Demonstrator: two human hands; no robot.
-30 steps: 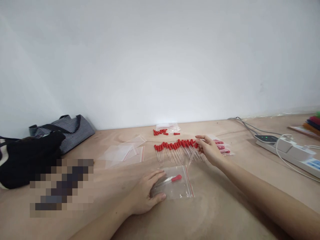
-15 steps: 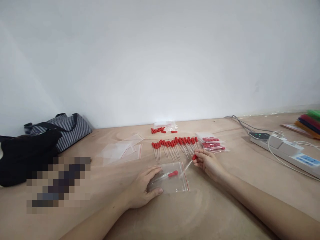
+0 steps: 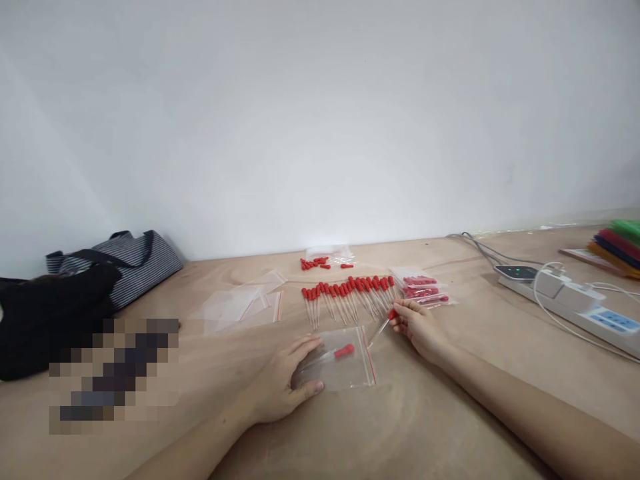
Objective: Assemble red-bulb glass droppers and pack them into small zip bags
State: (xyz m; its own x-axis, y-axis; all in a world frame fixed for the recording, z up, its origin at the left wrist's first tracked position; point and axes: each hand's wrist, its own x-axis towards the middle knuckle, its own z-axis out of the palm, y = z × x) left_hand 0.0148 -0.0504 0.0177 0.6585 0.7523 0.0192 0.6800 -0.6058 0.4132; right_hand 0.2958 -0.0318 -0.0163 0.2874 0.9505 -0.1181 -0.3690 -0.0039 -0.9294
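My left hand point(image 3: 287, 380) lies with fingers spread on the closed end of a clear zip bag point(image 3: 354, 377), which has a red-topped dropper point(image 3: 345, 351) inside. Pinched by its red bulb, another dropper point(image 3: 384, 327) is in my right hand point(image 3: 415, 327), its clear tip slanting down beside the bag's red-lined edge. Behind the bag, several red-topped droppers point(image 3: 350, 287) lie in a row. Filled bags point(image 3: 423, 288) of them are stacked to the right of the row.
Flat clear bags point(image 3: 235, 308) lie left of the row. More red bulbs point(image 3: 315, 263) are near the wall. A striped bag point(image 3: 150, 263) and black cloth point(image 3: 60, 310) stand left; a power strip point(image 3: 590, 310) with cables and coloured folders point(image 3: 620, 243) are right.
My right hand and its dropper have shifted slightly away from the bag, so the tip is now at the bag's edge. The view has moved a little.
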